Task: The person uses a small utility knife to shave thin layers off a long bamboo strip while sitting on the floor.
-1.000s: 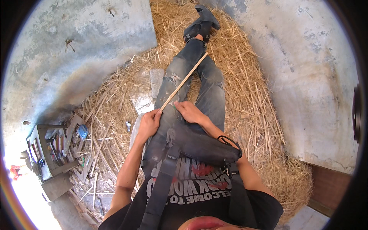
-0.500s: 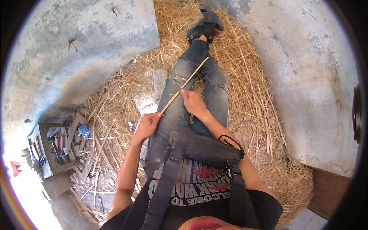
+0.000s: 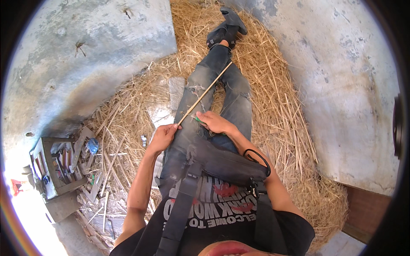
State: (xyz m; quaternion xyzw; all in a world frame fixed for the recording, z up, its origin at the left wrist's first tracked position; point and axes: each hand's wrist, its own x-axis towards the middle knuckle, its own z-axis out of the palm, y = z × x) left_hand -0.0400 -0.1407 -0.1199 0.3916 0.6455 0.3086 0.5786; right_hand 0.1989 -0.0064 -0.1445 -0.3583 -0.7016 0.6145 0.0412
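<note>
A thin, pale bamboo-like stick (image 3: 205, 93) slants up and to the right above my outstretched legs. Its lower end is pinched between the thumb and fingers of my left hand (image 3: 163, 137). My right hand (image 3: 215, 123), a little to the right of the stick, is closed around a small green-handled tool (image 3: 199, 120). Most of that tool lies hidden in my fingers; its blade or tip is too small to make out. Beneath both hands are my worn, torn jeans (image 3: 237, 91).
Straw (image 3: 273, 98) covers the floor around my legs. A wooden box of tools (image 3: 62, 164) stands at the left, with split wood strips and a blue crumpled plastic piece (image 3: 92, 146) beside it. Stained grey walls (image 3: 341, 85) rise on both sides. A black bag (image 3: 228, 161) lies across my lap.
My right hand has drawn back toward me and turned off the stick, so the green of the tool now shows. The left hand keeps its pinch on the stick, nearly unmoved.
</note>
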